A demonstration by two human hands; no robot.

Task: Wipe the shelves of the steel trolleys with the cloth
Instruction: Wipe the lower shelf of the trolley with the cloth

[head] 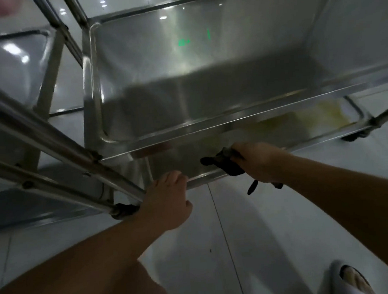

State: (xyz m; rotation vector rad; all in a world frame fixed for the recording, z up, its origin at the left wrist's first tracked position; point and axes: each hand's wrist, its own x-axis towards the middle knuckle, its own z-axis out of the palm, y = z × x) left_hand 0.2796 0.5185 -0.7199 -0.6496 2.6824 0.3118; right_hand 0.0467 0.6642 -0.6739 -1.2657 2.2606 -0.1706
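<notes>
Second trolley [15,75] left of trolley [210,127]

Both forearms bare, no sleeves, no gloves on left hand [169,199] or right hand [257,161]. Grey slipper [347,281] (5 o'clock).
</notes>
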